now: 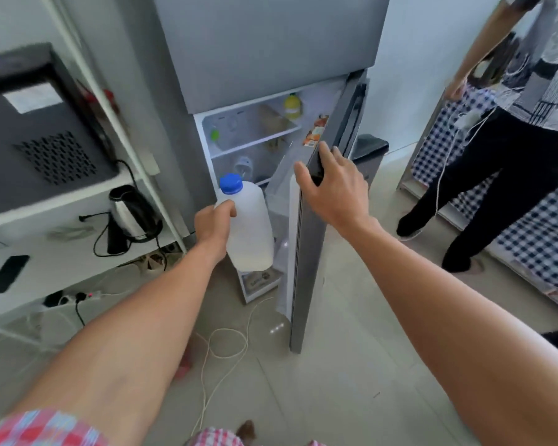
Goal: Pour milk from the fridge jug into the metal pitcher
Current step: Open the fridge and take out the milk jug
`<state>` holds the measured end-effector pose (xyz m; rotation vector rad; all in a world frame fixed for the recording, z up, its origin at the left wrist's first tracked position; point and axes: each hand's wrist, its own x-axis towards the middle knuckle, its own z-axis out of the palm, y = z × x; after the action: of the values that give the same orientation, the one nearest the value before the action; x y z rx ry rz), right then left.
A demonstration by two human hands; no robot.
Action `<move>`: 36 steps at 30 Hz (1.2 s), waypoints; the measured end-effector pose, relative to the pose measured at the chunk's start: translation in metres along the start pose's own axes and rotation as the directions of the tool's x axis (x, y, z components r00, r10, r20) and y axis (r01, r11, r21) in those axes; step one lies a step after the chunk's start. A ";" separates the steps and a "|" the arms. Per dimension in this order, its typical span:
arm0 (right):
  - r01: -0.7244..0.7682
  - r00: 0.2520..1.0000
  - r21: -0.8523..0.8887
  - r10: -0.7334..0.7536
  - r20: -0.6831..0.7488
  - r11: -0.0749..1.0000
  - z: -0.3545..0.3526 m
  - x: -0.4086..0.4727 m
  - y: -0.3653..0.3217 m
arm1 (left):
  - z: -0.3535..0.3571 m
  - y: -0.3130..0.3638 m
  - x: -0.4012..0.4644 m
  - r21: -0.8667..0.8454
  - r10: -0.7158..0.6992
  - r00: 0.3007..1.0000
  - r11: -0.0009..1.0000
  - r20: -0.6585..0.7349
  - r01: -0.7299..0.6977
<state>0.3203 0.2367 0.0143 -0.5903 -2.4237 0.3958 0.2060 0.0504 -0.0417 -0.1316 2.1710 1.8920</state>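
Note:
My left hand (214, 224) grips a translucent white milk jug (253, 226) with a blue cap, holding it upright in front of the open fridge (255, 133). Milk fills the lower part of the jug. My right hand (331, 185) wraps around the top edge of the grey fridge door (306, 252), which stands partly open. Inside the fridge I see shelves with a yellow bottle, a green-capped item and a carton in the door rack. No metal pitcher is in view.
White shelves on the left carry a black microwave (39, 133), an electric kettle (129, 214) and a phone (7, 273). Cables and a power strip (84, 296) lie on the tiled floor. Another person (509, 156) stands at the right beside a checkered cloth.

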 end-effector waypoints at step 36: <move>-0.523 0.765 0.517 0.106 0.635 0.678 0.140 0.104 -0.132 | -0.104 0.055 0.074 0.016 0.069 0.992 0.998 -0.104 -0.068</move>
<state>0.1172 0.1560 0.0113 -0.6301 -2.4015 1.7577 0.1077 -0.0361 0.0045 -0.1596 2.2835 1.9491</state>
